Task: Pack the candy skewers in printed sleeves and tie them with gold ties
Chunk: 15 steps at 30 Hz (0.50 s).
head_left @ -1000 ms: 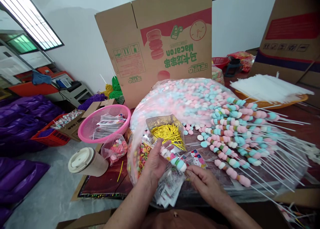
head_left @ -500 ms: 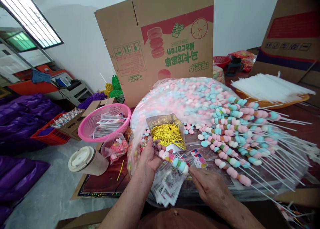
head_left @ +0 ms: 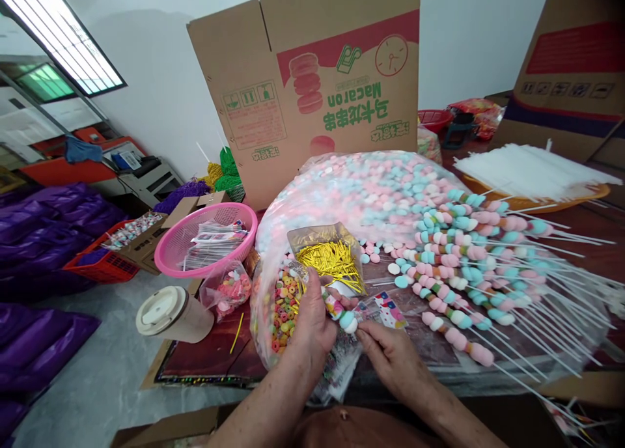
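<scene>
With bagging apparently in hand, the left hand (head_left: 316, 323) grips the skewer (head_left: 347, 320) above the bench (head_left: 205, 360), ties (head_left: 332, 260) at 12 o'clock, right hand (head_left: 394, 355) fingers pinching its 4 o'clock end; next move likely needs steady support.

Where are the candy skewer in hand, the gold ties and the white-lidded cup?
candy skewer (head_left: 346, 318), head view, on a blue piece near its lower end
gold ties (head_left: 328, 259), head view, middle of the pile
white-lidded cup (head_left: 194, 316), head view, on its body below the lid
</scene>
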Tool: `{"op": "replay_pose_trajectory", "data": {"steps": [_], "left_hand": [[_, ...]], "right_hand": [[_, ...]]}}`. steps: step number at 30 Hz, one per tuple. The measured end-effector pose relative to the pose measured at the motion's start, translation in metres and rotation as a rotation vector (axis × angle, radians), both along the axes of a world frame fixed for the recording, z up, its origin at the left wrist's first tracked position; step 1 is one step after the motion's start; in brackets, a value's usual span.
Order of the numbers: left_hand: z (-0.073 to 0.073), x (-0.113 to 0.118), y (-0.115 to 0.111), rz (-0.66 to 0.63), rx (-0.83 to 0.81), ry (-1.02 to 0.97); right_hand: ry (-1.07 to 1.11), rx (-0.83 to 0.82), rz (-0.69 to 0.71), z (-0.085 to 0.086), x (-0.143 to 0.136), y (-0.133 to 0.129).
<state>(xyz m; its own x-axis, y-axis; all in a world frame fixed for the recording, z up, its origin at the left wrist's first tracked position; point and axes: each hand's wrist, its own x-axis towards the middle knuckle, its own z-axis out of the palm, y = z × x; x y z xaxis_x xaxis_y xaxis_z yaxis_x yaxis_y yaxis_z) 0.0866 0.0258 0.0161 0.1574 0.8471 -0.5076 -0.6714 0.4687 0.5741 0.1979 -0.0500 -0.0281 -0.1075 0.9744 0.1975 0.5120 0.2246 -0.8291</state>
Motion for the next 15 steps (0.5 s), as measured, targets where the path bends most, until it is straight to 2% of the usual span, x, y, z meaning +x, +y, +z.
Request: {"op": "replay_pose_trajectory", "data": {"steps": [4,8,12,15], "left_hand": [[0.001,-0.004,0.004,0.014,-0.06,0.022],[0.001,-0.009,0.01,0.051,-0.02,0.049],[-0.009,0.003,-0.007,-0.004,0.058,0.078],[-0.019,0.002,-0.02,-0.164,0.013,0.054]], "right_hand": [[-0.067,0.035,-0.006,-0.006,0.004,0.0],[-0.192,0.02,0.039,-0.014,0.004,-0.006],[-0.167,0.004,-0.037,-0.019,-0.007,-0.005],[-0.04,-0.041,-0.035,-0.016,-0.006,-0.001]]}}
